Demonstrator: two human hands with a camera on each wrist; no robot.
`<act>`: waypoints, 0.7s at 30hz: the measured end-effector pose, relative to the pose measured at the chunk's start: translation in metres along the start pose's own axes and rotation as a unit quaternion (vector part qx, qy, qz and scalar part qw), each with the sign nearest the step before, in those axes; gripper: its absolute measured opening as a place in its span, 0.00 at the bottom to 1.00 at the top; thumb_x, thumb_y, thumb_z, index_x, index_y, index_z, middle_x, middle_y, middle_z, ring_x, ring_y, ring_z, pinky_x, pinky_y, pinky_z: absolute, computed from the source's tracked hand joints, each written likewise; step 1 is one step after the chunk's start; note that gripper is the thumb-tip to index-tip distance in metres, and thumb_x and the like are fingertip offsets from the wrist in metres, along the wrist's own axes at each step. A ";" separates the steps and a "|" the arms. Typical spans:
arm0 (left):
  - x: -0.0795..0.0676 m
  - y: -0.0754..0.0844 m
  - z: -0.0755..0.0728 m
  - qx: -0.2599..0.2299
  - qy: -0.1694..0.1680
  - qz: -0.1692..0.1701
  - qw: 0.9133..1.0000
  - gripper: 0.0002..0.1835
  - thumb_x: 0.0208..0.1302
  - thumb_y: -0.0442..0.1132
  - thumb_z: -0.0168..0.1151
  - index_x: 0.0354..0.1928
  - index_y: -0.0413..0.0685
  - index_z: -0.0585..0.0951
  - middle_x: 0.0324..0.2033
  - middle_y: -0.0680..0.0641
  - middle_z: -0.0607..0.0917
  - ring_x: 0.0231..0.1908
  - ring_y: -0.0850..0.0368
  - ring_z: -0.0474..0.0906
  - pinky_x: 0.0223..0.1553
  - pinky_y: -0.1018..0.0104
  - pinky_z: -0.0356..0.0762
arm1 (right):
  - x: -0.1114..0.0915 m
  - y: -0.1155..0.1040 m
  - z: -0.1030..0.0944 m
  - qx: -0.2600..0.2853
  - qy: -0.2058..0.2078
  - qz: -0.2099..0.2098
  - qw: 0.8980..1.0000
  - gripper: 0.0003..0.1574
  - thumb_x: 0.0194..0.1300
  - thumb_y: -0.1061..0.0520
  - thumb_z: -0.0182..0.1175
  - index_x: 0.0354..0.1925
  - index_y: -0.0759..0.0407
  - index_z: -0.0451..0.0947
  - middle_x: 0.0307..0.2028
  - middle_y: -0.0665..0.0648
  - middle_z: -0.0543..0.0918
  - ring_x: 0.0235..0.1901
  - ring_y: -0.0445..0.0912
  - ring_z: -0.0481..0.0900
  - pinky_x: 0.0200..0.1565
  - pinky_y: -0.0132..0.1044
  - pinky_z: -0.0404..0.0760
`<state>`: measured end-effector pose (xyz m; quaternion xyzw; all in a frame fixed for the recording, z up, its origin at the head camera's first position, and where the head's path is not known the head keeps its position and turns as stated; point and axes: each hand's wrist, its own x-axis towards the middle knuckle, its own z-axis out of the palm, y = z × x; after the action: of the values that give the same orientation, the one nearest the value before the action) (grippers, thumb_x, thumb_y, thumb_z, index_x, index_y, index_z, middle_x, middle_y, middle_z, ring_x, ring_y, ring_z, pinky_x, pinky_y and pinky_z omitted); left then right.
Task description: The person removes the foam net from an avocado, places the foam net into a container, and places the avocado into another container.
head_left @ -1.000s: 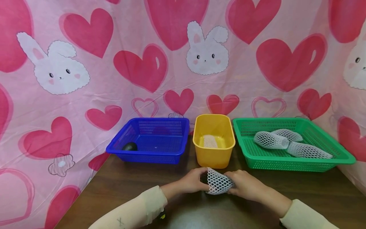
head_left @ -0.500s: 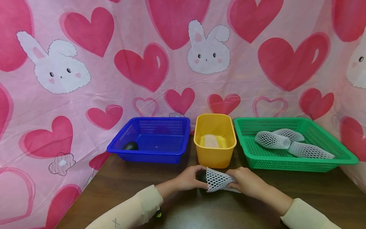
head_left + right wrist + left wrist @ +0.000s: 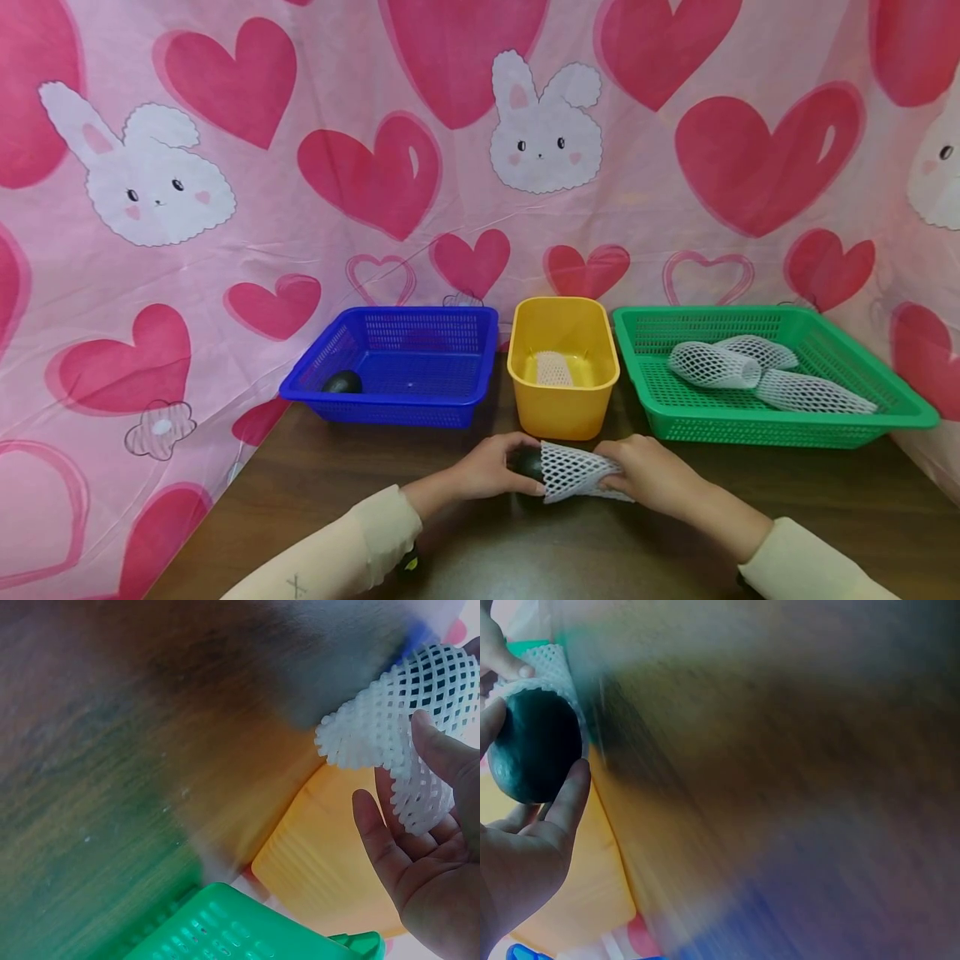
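Note:
A dark green avocado (image 3: 536, 746) sits partly inside a white foam net sleeve (image 3: 576, 473), its rounded left end bare. My left hand (image 3: 491, 468) grips that bare end, thumb and fingers on opposite sides of the fruit. At the sleeve's right part, my right hand (image 3: 647, 473) pinches the netting, as the right wrist view also shows, with the thumb over the foam net (image 3: 442, 686). The loose end of the sleeve sticks out flattened beneath the right fingers. Both hands are close over the brown table, in front of the yellow bin (image 3: 562, 408).
The blue basket (image 3: 405, 408) at the left holds another avocado (image 3: 342, 382). Inside the yellow bin lies a foam net (image 3: 553, 369). In the green basket (image 3: 757, 430) at the right are three netted pieces (image 3: 816, 392). A heart-and-bunny cloth hangs behind.
My left hand has shifted slightly left, and more of the avocado's bare end shows. The sleeve's loose right end now extends under my right hand. The baskets and bin stay put.

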<state>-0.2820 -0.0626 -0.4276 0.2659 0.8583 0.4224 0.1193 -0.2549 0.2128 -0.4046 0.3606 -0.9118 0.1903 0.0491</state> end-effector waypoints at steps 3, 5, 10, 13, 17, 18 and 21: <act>-0.001 0.000 -0.001 -0.006 0.000 0.001 1.000 0.28 0.49 0.45 0.77 0.54 0.51 0.79 0.47 0.56 0.81 0.44 0.63 0.76 0.46 0.67 0.74 | -0.001 -0.001 -0.001 -0.005 0.007 -0.003 1.000 0.13 0.53 0.56 0.74 0.37 0.54 0.82 0.30 0.42 0.82 0.28 0.33 0.75 0.31 0.35 0.79; -0.002 0.000 -0.002 -0.010 0.002 0.001 1.000 0.28 0.49 0.45 0.77 0.53 0.51 0.79 0.46 0.56 0.81 0.43 0.63 0.77 0.45 0.68 0.75 | -0.002 -0.001 -0.002 -0.007 0.012 -0.006 1.000 0.12 0.52 0.57 0.74 0.36 0.54 0.82 0.30 0.42 0.81 0.28 0.33 0.75 0.31 0.35 0.78; -0.004 0.001 -0.005 -0.023 0.005 0.001 1.000 0.26 0.50 0.42 0.77 0.53 0.51 0.80 0.45 0.56 0.82 0.41 0.63 0.78 0.43 0.68 0.76 | -0.002 -0.003 -0.005 -0.005 0.009 -0.003 1.000 0.11 0.53 0.57 0.73 0.35 0.53 0.82 0.29 0.41 0.81 0.27 0.33 0.74 0.29 0.33 0.78; -0.007 0.002 -0.007 -0.031 0.004 -0.003 0.999 0.27 0.50 0.41 0.77 0.53 0.50 0.79 0.46 0.55 0.82 0.41 0.62 0.78 0.43 0.67 0.76 | -0.002 -0.003 -0.006 -0.005 0.004 0.002 1.000 0.11 0.53 0.57 0.73 0.34 0.53 0.81 0.28 0.41 0.80 0.26 0.32 0.73 0.29 0.32 0.77; -0.009 0.003 -0.010 -0.032 0.004 -0.010 0.999 0.28 0.50 0.42 0.77 0.55 0.48 0.79 0.46 0.55 0.82 0.41 0.61 0.78 0.43 0.67 0.77 | -0.003 -0.003 -0.008 -0.010 0.011 -0.004 1.000 0.11 0.52 0.57 0.74 0.33 0.53 0.80 0.27 0.41 0.80 0.24 0.32 0.73 0.27 0.31 0.76; -0.009 0.002 -0.011 -0.032 0.004 -0.011 0.999 0.29 0.50 0.43 0.77 0.55 0.48 0.78 0.46 0.55 0.82 0.41 0.61 0.78 0.43 0.67 0.77 | -0.003 -0.002 -0.009 -0.011 0.014 -0.005 1.000 0.11 0.52 0.58 0.74 0.33 0.53 0.80 0.27 0.41 0.80 0.24 0.32 0.73 0.26 0.31 0.76; -0.009 0.000 -0.013 -0.031 0.008 -0.013 0.999 0.29 0.50 0.44 0.77 0.55 0.48 0.78 0.46 0.55 0.82 0.42 0.60 0.78 0.43 0.66 0.78 | -0.004 -0.002 -0.011 -0.013 0.020 -0.009 1.000 0.11 0.52 0.58 0.74 0.32 0.53 0.79 0.26 0.41 0.79 0.23 0.32 0.72 0.25 0.30 0.75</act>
<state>-0.2798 -0.0762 -0.4197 0.2476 0.8491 0.4491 0.1265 -0.2512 0.2188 -0.3950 0.3642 -0.9099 0.1846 0.0735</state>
